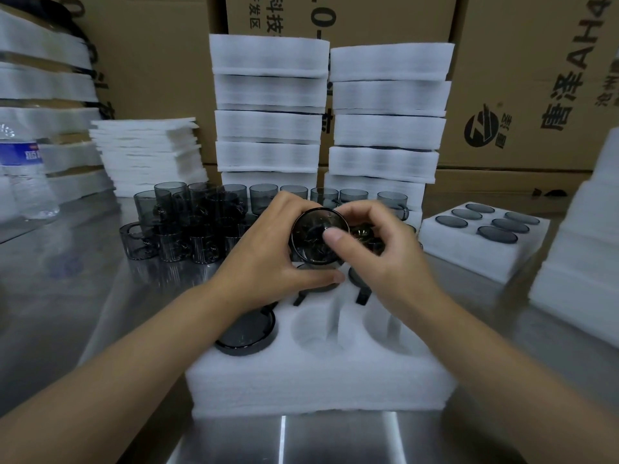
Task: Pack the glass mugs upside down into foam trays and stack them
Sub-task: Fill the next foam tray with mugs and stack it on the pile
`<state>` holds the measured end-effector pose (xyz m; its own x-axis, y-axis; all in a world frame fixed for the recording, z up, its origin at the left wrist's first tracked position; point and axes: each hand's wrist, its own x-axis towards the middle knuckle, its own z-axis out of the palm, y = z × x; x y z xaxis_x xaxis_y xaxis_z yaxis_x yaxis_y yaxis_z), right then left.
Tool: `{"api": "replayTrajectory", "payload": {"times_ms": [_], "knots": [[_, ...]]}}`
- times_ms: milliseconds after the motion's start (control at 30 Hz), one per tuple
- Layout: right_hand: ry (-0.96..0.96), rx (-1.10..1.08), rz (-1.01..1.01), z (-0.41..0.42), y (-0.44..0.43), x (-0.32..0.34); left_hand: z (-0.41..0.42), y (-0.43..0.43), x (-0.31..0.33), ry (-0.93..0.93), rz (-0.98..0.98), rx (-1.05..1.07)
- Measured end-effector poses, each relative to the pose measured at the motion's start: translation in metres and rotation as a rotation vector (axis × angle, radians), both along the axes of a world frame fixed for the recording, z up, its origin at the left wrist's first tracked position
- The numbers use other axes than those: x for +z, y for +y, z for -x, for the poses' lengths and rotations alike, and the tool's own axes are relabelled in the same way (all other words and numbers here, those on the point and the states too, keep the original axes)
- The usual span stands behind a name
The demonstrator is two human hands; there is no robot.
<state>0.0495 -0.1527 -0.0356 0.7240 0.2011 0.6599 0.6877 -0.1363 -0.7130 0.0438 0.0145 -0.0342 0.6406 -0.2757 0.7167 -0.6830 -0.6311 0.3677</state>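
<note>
Closest to you lay the foam tray [318, 383], under both hands. A packed mug [246, 333] sat upside down below your left hand [268, 259], and two empty pockets [316, 329] lay below your right hand [378, 249]. You were partway through filling it. The held mug [316, 236] hung between both hands above the tray, one round end tipped toward you. Your left hand curled round its side, and your right hand pinched it, thumb on the facing end. Next, I judge, it needed turning mouth-down and lowering into an empty pocket, handle matched to the slot. Loose mugs [187, 222] stood beyond your left hand.
</note>
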Motion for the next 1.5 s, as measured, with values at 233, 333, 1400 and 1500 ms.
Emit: {"api": "replayTrajectory", "payload": {"times_ms": [233, 333, 1400, 1500], "knots": [[-0.021, -0.037, 0.204, -0.001, 0.002, -0.003, -0.001, 0.002, 0.000, -0.023, 0.015, 0.028], [0.058, -0.003, 0.089, -0.004, -0.001, -0.002, -0.001, 0.003, 0.000, 0.062, 0.035, 0.009], [0.361, 0.620, 0.583, 0.003, -0.022, 0.012, -0.011, 0.010, -0.005, 0.535, 0.135, 0.006], [0.380, 0.653, 0.583, 0.003, -0.024, 0.014, -0.011, 0.010, -0.005, 0.543, 0.142, 0.014]]}}
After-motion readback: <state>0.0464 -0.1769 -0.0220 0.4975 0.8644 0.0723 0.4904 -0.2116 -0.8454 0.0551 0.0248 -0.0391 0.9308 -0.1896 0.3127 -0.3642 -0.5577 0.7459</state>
